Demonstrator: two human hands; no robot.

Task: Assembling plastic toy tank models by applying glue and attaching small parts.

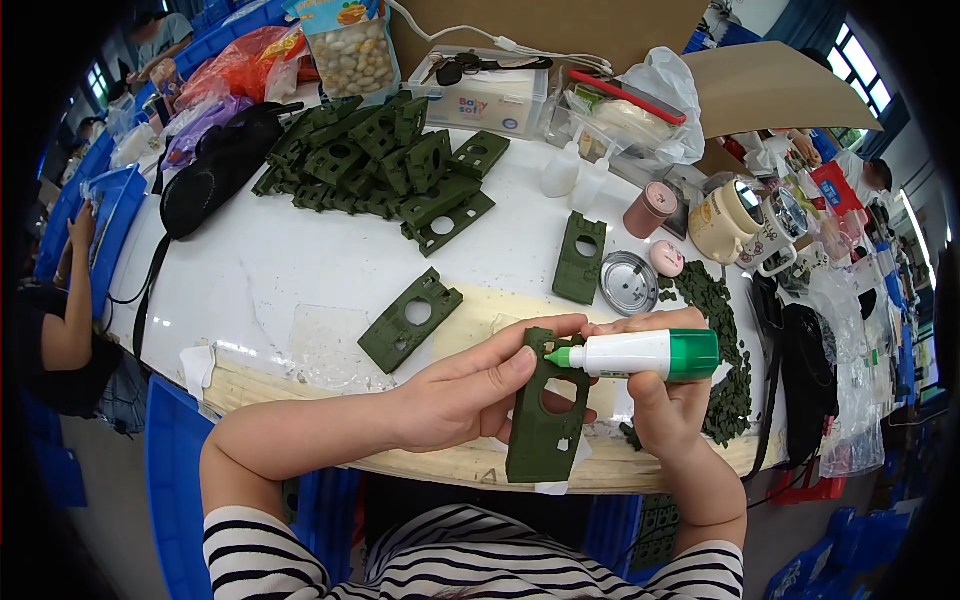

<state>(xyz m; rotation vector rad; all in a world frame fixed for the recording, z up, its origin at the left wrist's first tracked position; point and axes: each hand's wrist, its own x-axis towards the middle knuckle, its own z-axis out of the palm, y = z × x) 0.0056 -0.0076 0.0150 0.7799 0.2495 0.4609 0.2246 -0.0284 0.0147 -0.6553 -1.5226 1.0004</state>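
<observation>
My left hand (465,388) grips a dark green plastic model hull plate (540,440) by its upper part. The plate is tilted up over the table's near edge and has a large round hole and smaller cut-outs. In my right hand (672,410) is a white glue bottle (628,354) with a green base, lying sideways. Its green nozzle points left and meets the plate near its upper end, at a small cut-out. A similar plate (385,335) lies flat left of my hands, and another plate (578,272) lies beyond them.
A heap of green plates (345,165) fills the far left of the white table (240,290). Small green parts (728,390) are piled at the right, near a round metal lid (629,283), a pink can (651,209) and mugs (727,222). A black bag (215,180) lies left.
</observation>
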